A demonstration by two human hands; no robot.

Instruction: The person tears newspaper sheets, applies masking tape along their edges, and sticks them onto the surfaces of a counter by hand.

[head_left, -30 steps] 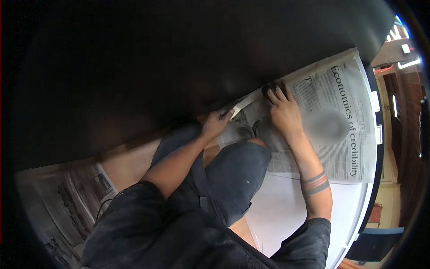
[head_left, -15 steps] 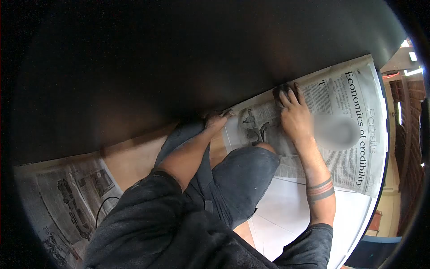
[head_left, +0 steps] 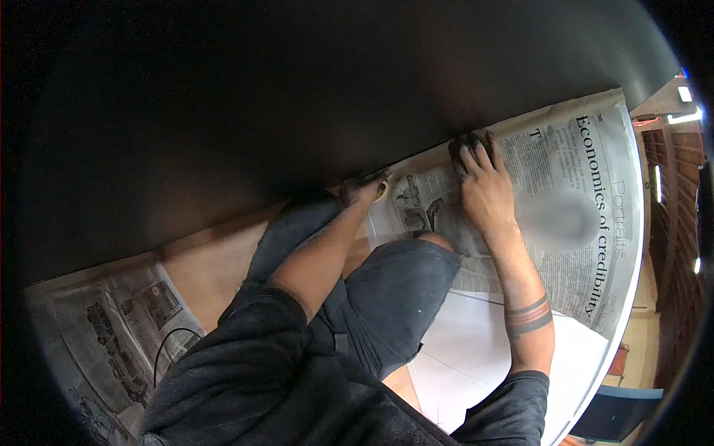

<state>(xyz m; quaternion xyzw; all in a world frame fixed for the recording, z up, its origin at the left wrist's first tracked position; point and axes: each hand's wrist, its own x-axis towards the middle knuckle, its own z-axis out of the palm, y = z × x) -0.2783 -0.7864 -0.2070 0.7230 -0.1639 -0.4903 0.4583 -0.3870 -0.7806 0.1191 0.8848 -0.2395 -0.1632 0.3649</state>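
My left hand (head_left: pixel 360 192) is beside the lower edge of a big black surface (head_left: pixel 245 126), its fingers darkened with smudges. It is closed on what looks like a roll of masking tape (head_left: pixel 381 192), whose pale yellowish curved rim shows at the fingers. My right hand (head_left: pixel 483 175) lies on a newspaper sheet (head_left: pixel 565 160), fingers stretched out and slightly spread, tips blackened and touching the sheet near the black edge. A pale strip runs along the newspaper's upper border, where it meets the black surface.
My bent knee (head_left: pixel 405 297) is close below the newspaper. White paper (head_left: pixel 465 342) lies beyond it. More newspaper (head_left: pixel 111 334) covers the lower left, with a thin black cable (head_left: pixel 158 349) looping over it. Tan bare board (head_left: pixel 204 271) shows between. A curved rim bounds the right side.
My left hand has shifted slightly up and right along the edge, and the tape's rim now shows. My right hand has slid slightly left, still on the newspaper.
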